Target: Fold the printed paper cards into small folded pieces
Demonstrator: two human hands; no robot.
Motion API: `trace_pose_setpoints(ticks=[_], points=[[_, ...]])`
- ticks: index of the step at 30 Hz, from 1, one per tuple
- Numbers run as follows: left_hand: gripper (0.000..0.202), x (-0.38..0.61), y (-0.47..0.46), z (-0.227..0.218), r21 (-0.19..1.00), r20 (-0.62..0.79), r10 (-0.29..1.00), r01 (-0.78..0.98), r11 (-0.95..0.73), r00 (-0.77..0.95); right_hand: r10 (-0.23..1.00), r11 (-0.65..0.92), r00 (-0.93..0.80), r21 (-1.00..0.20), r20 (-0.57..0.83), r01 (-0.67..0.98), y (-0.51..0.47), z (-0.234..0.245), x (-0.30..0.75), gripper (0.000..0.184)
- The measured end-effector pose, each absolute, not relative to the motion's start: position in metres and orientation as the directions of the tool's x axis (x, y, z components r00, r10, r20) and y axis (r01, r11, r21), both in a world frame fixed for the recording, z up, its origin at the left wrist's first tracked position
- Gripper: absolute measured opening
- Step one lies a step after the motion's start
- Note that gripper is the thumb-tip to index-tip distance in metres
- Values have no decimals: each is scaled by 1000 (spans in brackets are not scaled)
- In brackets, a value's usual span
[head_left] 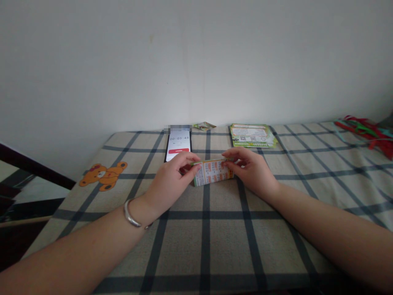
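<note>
Between my two hands is a folded printed leaflet (213, 173), its near face covered in orange and white tables with a green left edge. My left hand (176, 174) pinches its upper left corner between thumb and fingers. At the upper right corner, my right hand (248, 166) grips it the same way. The leaflet's lower edge is at or just above the checked cloth; I cannot tell if it touches. Just beyond my left hand lies a phone (179, 141) with a running timer on its screen, its lower end partly hidden by that hand.
A stack of green and white leaflets (250, 135) lies at the back right, and a small folded paper piece (205, 125) by the wall. A bear-shaped cutout (104, 176) is at left. Red and green ribbons (368, 133) lie far right. The checked tablecloth (184, 250) covers the table.
</note>
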State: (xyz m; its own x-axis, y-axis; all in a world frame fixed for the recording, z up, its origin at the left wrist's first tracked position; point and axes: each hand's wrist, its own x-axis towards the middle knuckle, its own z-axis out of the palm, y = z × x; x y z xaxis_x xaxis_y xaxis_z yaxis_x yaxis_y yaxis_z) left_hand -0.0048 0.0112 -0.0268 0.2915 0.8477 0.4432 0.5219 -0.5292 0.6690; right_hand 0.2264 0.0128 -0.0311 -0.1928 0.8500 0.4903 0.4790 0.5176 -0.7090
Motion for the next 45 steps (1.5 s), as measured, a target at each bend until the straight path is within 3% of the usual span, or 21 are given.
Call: trace_pose_setpoints(ticks=[7, 15, 27, 34, 45], points=[[10, -5, 13, -27, 676, 435, 849, 514, -528, 300, 871, 484, -180, -740, 456, 468, 14, -34, 228, 17], [9, -6, 16, -32, 793, 384, 880, 388, -470, 280, 885, 461, -166, -766, 436, 447, 15, -36, 229, 16], [13, -5, 16, -32, 771, 406, 866, 398, -496, 292, 913, 407, -124, -847, 388, 343, 14, -34, 226, 13], [17, -5, 16, -33, 843, 330, 895, 333, -422, 299, 925, 378, -111, -904, 362, 199, 18, -39, 226, 13], [18, -4, 15, -32, 835, 354, 892, 334, -437, 281, 940, 340, -82, -913, 330, 225, 17, -38, 224, 17]])
